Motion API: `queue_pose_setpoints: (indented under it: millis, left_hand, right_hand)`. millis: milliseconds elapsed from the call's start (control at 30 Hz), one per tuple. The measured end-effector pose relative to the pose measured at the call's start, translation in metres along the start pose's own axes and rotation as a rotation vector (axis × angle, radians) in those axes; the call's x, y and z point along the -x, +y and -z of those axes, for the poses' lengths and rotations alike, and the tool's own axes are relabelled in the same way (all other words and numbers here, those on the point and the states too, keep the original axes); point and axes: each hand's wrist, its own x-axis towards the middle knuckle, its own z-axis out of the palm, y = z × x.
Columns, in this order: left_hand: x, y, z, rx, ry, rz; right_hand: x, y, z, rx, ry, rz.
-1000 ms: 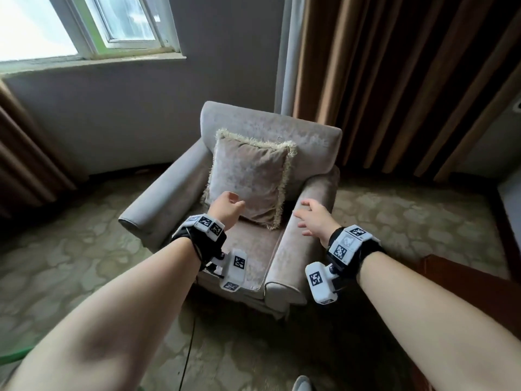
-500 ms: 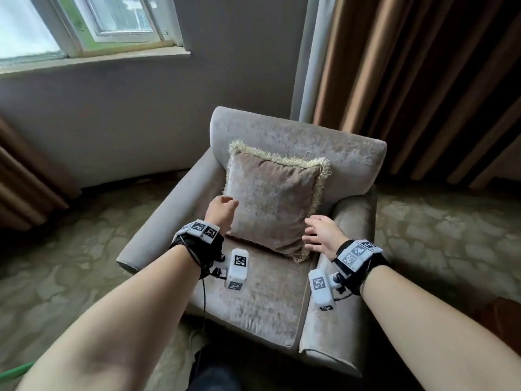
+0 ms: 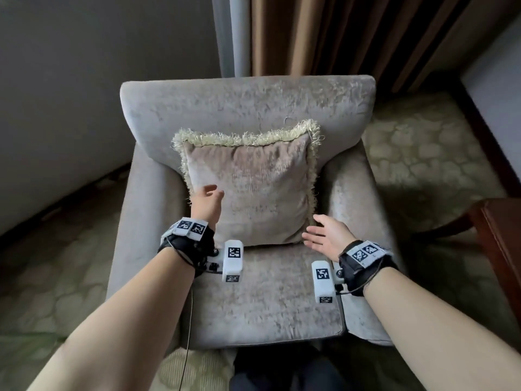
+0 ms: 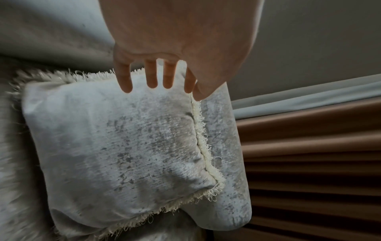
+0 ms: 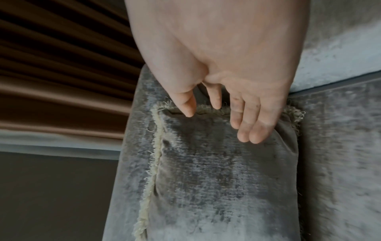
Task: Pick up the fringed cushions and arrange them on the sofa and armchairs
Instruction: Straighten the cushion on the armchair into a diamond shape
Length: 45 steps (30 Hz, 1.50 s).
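Observation:
A beige cushion (image 3: 253, 187) with a pale fringe stands upright on the seat of a grey velvet armchair (image 3: 248, 105), leaning against its backrest. My left hand (image 3: 207, 200) is at the cushion's left edge with its fingers spread and straight; in the left wrist view the fingertips (image 4: 151, 81) lie against the cushion (image 4: 123, 146). My right hand (image 3: 324, 235) hovers at the cushion's lower right corner, palm turned inward and fingers loosely extended. From the right wrist, the fingers (image 5: 243, 127) hang over the cushion (image 5: 216, 171) near its fringed edge. Neither hand holds anything.
Brown pleated curtains (image 3: 352, 35) hang behind the armchair, with a grey wall (image 3: 98, 66) to the left. A dark wooden table corner (image 3: 499, 235) stands to the right. Patterned green carpet (image 3: 417, 170) surrounds the chair.
The view has closed in and now faces the armchair squarely. Both hands have moved forward to the cushion's sides and opened out.

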Motion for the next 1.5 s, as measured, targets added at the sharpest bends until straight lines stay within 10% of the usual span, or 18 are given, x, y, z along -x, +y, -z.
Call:
queue_pose_setpoints:
  millis: [433, 1067, 1500]
  left_hand:
    - [-0.167, -0.044, -0.074, -0.591, 0.146, -0.395]
    - [-0.202, -0.059, -0.095, -0.934, 0.212, -0.356]
    - [-0.175, -0.052, -0.025, -0.231, 0.216, -0.286]
  right_hand:
    - [-0.197, 0.052, -0.027, -0.256, 0.068, -0.310]
    - [-0.276, 0.078, -0.037, -0.434, 0.094, -0.277]
    - [-0.245, 0.054, -0.028, -0.126, 0.051, 0.053]
